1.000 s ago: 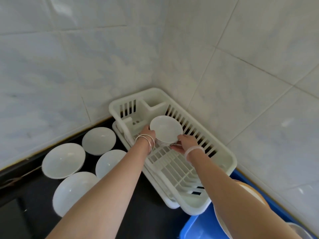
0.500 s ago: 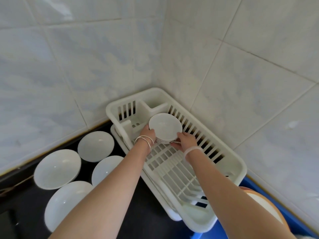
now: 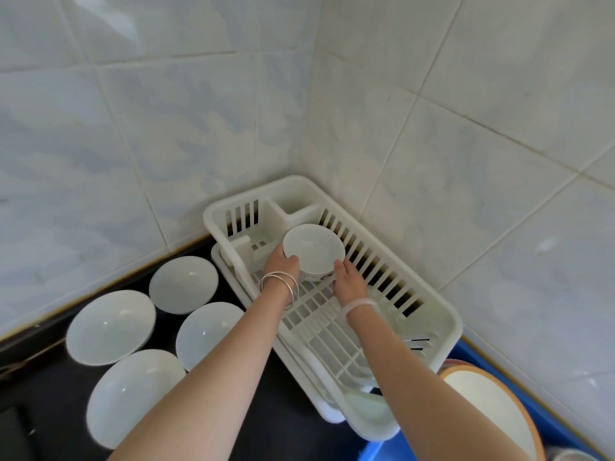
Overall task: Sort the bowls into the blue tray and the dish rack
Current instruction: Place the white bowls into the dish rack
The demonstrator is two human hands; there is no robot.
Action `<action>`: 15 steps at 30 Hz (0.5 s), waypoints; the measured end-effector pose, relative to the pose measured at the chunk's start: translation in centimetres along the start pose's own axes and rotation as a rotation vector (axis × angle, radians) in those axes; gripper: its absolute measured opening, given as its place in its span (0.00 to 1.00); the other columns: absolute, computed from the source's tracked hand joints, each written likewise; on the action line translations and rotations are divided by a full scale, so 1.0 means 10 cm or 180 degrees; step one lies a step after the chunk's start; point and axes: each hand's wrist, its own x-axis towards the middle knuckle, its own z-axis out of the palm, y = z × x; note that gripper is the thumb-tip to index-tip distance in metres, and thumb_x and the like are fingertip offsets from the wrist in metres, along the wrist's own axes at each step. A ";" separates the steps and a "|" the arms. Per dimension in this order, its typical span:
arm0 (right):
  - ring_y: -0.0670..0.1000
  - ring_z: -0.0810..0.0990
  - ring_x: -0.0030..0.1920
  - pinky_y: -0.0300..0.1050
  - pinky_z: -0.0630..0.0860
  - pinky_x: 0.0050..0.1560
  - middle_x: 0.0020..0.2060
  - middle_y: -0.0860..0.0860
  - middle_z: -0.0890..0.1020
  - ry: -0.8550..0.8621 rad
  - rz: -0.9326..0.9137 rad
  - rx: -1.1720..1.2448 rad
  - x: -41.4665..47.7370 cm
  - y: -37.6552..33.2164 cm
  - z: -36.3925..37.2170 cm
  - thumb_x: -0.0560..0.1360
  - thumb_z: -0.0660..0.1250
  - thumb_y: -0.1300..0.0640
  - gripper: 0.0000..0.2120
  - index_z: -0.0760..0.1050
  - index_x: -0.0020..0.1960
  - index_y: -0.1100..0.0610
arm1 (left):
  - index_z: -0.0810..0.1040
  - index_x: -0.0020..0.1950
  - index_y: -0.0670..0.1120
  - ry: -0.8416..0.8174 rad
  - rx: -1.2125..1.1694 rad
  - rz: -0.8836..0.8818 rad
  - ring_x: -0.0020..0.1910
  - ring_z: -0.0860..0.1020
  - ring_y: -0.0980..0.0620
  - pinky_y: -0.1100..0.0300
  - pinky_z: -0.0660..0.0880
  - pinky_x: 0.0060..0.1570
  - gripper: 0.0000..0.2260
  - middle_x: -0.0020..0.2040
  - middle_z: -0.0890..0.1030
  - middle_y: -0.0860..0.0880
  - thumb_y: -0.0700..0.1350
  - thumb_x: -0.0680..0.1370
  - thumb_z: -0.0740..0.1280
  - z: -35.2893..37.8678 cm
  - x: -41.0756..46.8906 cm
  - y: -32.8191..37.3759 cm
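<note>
A small white bowl (image 3: 314,251) with a faint pattern on its side sits upright at the far end of the white dish rack (image 3: 432,314). My left hand (image 3: 281,264) grips its left rim and my right hand (image 3: 346,281) holds its right side. Several larger white bowls (image 3: 111,327) lie on the dark counter left of the rack. At the lower right is the blue tray (image 3: 479,354), with an orange-rimmed bowl (image 3: 492,407) in it.
The rack stands in a corner of tiled walls (image 3: 432,144), on a white drip tray (image 3: 327,415). A cutlery compartment (image 3: 293,201) takes up the rack's far end. Dark counter (image 3: 43,410) shows around the bowls.
The bowl and both hands have stayed at the rack's far end, shifting only slightly. The view has swung a little, bringing more of the tray side into sight.
</note>
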 end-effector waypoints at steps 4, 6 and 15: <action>0.56 0.70 0.67 0.58 0.66 0.69 0.70 0.54 0.70 -0.0332 0.0355 0.0092 -0.08 -0.08 -0.13 0.80 0.55 0.48 0.23 0.62 0.72 0.55 | 0.69 0.69 0.45 -0.0341 0.0500 -0.0027 0.60 0.73 0.41 0.53 0.70 0.58 0.21 0.62 0.76 0.42 0.38 0.76 0.55 -0.14 -0.09 0.08; 0.55 0.67 0.70 0.58 0.63 0.71 0.71 0.52 0.67 -0.0372 0.0368 0.0034 -0.15 -0.10 -0.20 0.80 0.55 0.47 0.23 0.62 0.73 0.54 | 0.67 0.70 0.44 -0.0463 0.0707 -0.0002 0.59 0.74 0.43 0.53 0.70 0.59 0.20 0.61 0.76 0.42 0.40 0.78 0.55 -0.24 -0.18 0.11; 0.47 0.79 0.52 0.52 0.75 0.59 0.49 0.43 0.81 -0.0566 -0.0539 0.0046 -1.24 -0.55 -0.04 0.79 0.56 0.50 0.10 0.76 0.46 0.42 | 0.70 0.68 0.48 -0.0047 0.1237 0.0744 0.64 0.73 0.47 0.58 0.68 0.61 0.17 0.65 0.76 0.46 0.43 0.79 0.59 -0.99 -1.19 -0.18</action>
